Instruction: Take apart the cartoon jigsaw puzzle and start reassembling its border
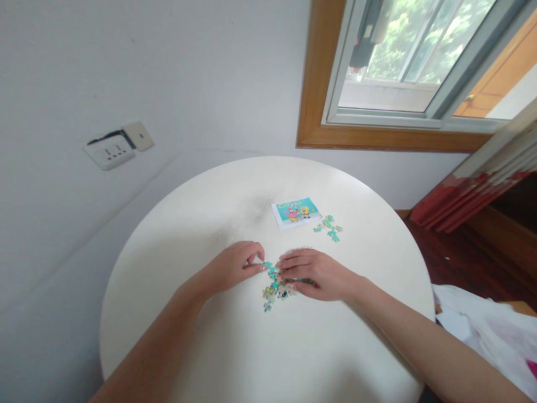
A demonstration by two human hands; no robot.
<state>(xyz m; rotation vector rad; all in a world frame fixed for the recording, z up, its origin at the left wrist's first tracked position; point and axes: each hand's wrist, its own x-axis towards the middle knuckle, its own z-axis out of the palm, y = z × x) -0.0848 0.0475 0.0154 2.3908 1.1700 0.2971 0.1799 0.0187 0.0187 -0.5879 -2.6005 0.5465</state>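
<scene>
A loose pile of jigsaw puzzle pieces (273,286), teal, yellow and pale, lies on the white round table (260,358) between my hands. My left hand (239,263) is at the pile's left edge, thumb and index finger pinched on a teal puzzle piece (267,266). My right hand (316,273) lies over the pile's right side, palm down with fingers stretched out and touching pieces; some pieces are hidden under it. Beyond my right hand is a smaller group of teal and pale pieces (329,224). Beside that group rests a picture card (297,212) with pink and yellow cartoon figures.
The table's far edge stands close to a white wall with a socket (111,151) on the left. A wood-framed window (403,131) is at the upper right, with a red and cream curtain (453,196) beside it. White plastic bags (482,324) lie right of the table.
</scene>
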